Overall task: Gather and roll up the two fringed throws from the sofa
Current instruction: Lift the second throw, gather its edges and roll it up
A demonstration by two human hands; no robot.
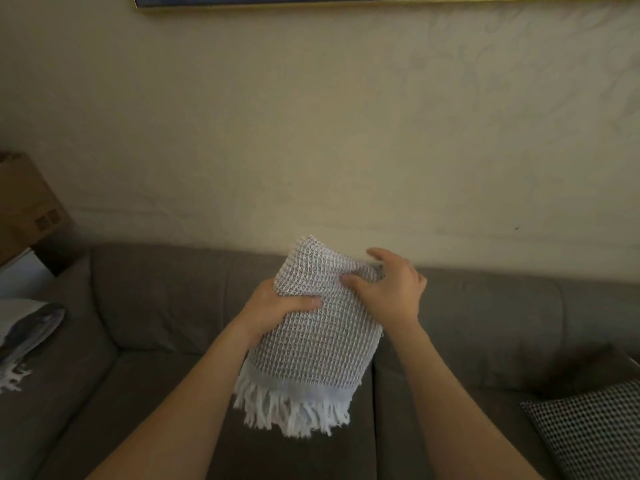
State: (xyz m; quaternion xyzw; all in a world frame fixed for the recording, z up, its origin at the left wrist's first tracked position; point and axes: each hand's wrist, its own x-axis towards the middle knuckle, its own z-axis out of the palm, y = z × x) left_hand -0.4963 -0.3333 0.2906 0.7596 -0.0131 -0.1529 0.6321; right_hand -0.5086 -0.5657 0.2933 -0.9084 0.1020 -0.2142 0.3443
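From the head camera, both bare forearms reach forward over a grey-brown sofa (166, 306) that stands against a pale wall (311, 133). Between the two hands, held up clear of the seat, is a folded waffle-weave throw (311, 341), grey with a lighter grid. Its upper end rises in front of the sofa back, and its white fringe (294, 410) hangs off the lower end, above the seam between two seat cushions.

The left hand (277, 303) grips the throw's left edge near the top. Its thumb lies across the front face and the palm wraps the side, while the fingers are hidden behind the cloth. The right hand (388, 289) holds the upper right corner. Its thumb presses into the front of the weave and its curled fingers reach over the top edge, so the cloth bunches between them. The hands are near each other, with only a narrow band of fabric between the two thumbs.

At the far left, on the sofa beside its arm, lies a second throw (27, 330), crumpled, grey and white, with a bit of white fringe at its lower end. It is well apart from both hands. A cushion (595, 434) with a black-and-white check pattern sits at the lower right on the seat. A cardboard box (24, 206) stands beyond the sofa's left end, and the lower edge of a framed picture (346, 0) runs along the top of the wall.
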